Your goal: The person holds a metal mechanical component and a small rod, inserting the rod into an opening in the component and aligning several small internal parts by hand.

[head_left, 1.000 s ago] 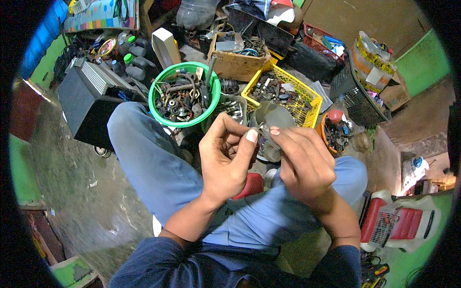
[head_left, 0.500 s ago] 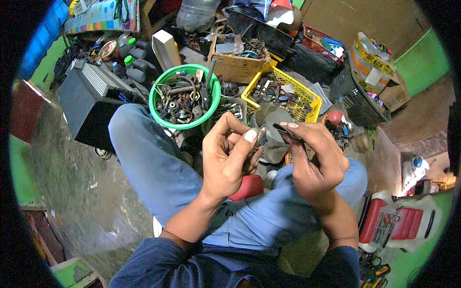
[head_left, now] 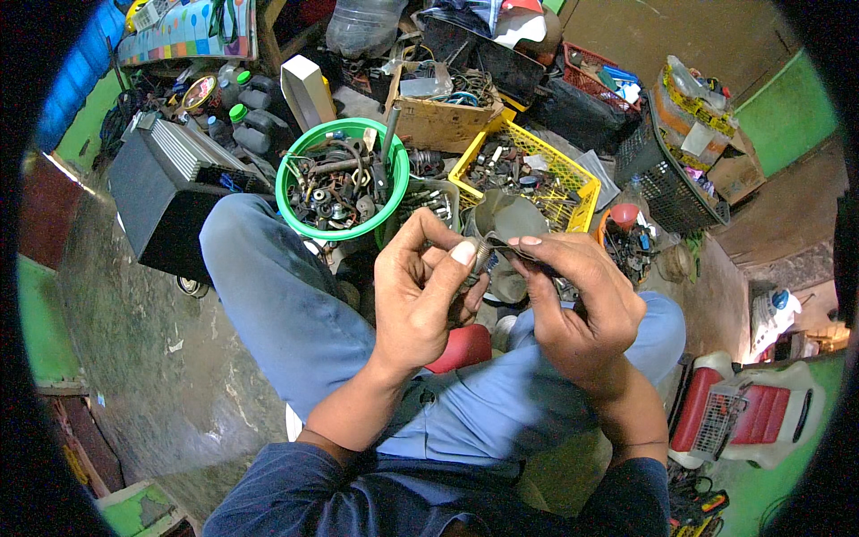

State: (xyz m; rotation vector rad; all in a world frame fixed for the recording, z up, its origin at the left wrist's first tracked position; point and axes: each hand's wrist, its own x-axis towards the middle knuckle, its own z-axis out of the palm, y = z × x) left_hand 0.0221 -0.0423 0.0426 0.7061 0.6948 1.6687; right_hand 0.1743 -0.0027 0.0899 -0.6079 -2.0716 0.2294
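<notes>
My left hand [head_left: 420, 300] pinches a small threaded metal part [head_left: 482, 256], possibly a spark plug, between thumb and fingertips, at the center of the view. Just right of it, my right hand [head_left: 580, 304] grips a thin dark flat piece [head_left: 514, 249] under its fingertips, its left end touching or very close to the metal part. Behind both hands is a grey translucent container [head_left: 510, 217], partly hidden. A red object [head_left: 456, 349] shows below them between my legs.
A green basin [head_left: 397, 202] of metal parts, a yellow crate [head_left: 582, 206] and a wooden box [head_left: 437, 121] stand ahead. Left sits a black cabinet [head_left: 148, 197]; right, a dark basket [head_left: 667, 183] and an orange bucket [head_left: 607, 240]. A red-and-white seat [head_left: 752, 416] lies lower right.
Since a second ago my right hand has shifted right and changed grip, bringing the dark flat piece into sight. It moved slightly back leftward toward the metal part over the last half second.
</notes>
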